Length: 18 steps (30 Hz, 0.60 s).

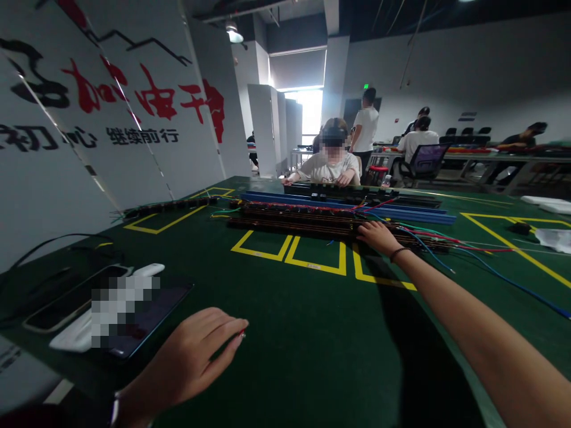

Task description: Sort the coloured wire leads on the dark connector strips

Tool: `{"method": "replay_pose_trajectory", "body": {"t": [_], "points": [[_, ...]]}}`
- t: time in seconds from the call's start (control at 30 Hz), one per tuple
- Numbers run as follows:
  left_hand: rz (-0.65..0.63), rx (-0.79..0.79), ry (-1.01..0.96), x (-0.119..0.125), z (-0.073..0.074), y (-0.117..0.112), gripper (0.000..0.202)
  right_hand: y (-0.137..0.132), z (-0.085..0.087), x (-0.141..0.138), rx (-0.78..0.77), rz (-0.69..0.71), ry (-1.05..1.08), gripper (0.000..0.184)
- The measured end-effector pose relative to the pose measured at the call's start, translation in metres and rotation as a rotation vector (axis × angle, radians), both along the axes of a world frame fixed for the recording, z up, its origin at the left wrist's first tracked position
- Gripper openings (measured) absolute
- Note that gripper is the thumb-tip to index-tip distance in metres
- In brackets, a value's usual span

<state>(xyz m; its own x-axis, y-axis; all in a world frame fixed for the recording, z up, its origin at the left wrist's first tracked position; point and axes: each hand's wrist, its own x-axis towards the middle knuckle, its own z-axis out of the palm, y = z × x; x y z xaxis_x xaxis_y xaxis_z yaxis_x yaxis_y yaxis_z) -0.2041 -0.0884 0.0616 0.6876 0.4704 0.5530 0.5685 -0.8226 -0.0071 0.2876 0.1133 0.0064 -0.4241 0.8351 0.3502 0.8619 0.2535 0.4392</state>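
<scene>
Low in the picture, over the green table [285, 356], is my left hand [196, 348]. Its thumb and fingertips are pinched together, and a tiny red bit shows between them, too small to name. My right hand [379, 236] reaches forward to a long bundle of dark, copper-edged strips with wires [294, 223]. Its fingers curl over the near side of this bundle; the fingertips are partly hidden. Blue rails [414, 212] lie just behind the bundle. Loose blue, green and red wires [473, 248] trail from its right end.
Phones [151, 318] and a white device [74, 336] lie at the left near a black cable [53, 238]. Yellow tape outlines [316, 266] mark the table. Across it sits a co-worker [334, 160]. Another dark wire bundle [165, 208] runs by the wall. Clear plastic [553, 239] lies far right.
</scene>
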Motion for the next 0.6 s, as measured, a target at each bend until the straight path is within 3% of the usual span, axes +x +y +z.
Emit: {"method": "replay_pose_trajectory", "body": {"t": [0.27,0.5,0.6], "points": [[0.083,0.029,-0.05,-0.012,-0.002,0.001,0.019,-0.007,0.0,-0.003,-0.036,-0.008,0.05,0.023],[0.041,-0.06,-0.019,0.012,-0.002,0.021,0.018,-0.017,-0.003,-0.005,-0.087,-0.032,0.166,0.019],[0.058,-0.118,0.015,0.026,-0.002,0.031,0.02,-0.02,-0.004,-0.005,-0.094,-0.013,0.205,0.032]]}}
